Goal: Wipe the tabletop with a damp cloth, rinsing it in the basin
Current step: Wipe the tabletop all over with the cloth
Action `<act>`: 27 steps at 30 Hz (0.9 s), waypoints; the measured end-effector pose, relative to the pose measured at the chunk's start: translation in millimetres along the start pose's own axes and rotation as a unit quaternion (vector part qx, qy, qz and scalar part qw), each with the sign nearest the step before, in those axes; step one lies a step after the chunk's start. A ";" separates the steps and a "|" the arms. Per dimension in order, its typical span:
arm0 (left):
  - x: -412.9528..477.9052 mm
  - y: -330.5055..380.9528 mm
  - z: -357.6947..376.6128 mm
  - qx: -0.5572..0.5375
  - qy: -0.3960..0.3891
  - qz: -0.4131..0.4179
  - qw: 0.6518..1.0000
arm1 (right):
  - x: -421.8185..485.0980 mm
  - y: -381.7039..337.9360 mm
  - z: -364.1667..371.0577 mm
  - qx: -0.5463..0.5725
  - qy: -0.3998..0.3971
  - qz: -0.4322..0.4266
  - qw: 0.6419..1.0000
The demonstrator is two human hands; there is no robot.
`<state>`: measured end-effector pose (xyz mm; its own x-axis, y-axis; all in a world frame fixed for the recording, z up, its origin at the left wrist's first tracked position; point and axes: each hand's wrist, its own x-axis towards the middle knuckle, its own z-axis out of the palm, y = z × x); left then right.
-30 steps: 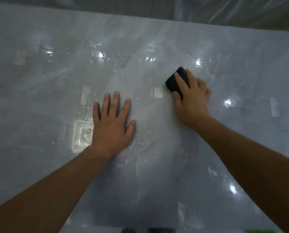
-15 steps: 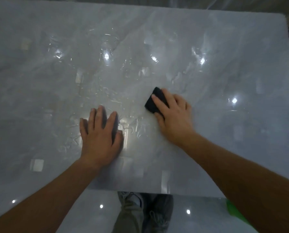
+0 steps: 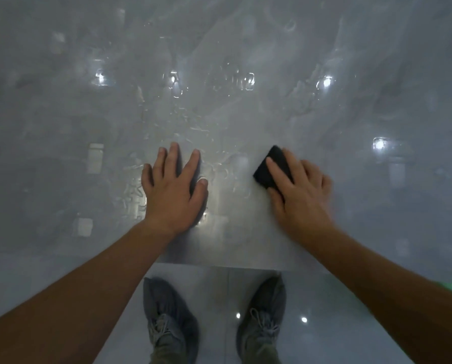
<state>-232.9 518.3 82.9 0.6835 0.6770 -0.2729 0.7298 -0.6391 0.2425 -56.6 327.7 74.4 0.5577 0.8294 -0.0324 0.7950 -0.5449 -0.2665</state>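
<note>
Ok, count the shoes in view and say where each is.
2. The left shoe stands on the floor just short of the table edge; the right shoe stands beside it, apart. None seems hidden.

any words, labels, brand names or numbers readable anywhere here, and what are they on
None: no text can be read.
The glossy grey marble-look tabletop shows only light reflections and water streaks.
The small dark folded cloth under the right hand and the grey lace-up shoes bear no legible mark.

dim, hazy, glare spots on tabletop (image 3: 245, 114)
</note>
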 end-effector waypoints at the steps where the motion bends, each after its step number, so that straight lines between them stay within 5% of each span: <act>1: 0.5 -2.5 -1.6 -0.002 -0.002 0.006 1.000 | -17.5 -19.6 6.5 0.004 -0.010 -0.044 0.999; 5: -1.2 -25.6 -12.5 -0.013 -0.002 0.060 0.998 | -18.7 -54.1 17.9 0.015 -0.022 -0.100 0.995; 11: -2.2 -82.3 -21.9 0.023 -0.010 0.069 0.997 | 95.8 -79.8 24.2 0.006 0.042 0.105 0.994; 19: -3.2 -92.6 -20.9 0.018 -0.030 0.083 0.996 | 20.2 -98.5 28.2 -0.027 -0.051 -0.160 0.985; 24: 0.2 -95.1 -22.4 0.008 -0.042 0.095 0.995 | 75.6 -103.6 26.4 0.015 0.017 0.115 0.993; 27: -8.0 -102.3 -23.1 -0.016 -0.033 0.113 0.993 | 44.8 -140.4 38.2 0.012 0.010 0.034 0.999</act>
<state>-312.8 586.7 81.8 0.8288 0.4911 -0.2683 0.5582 -0.7596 0.3339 -152.4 446.0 73.6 0.6152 0.7877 -0.0321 0.7491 -0.5968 -0.2875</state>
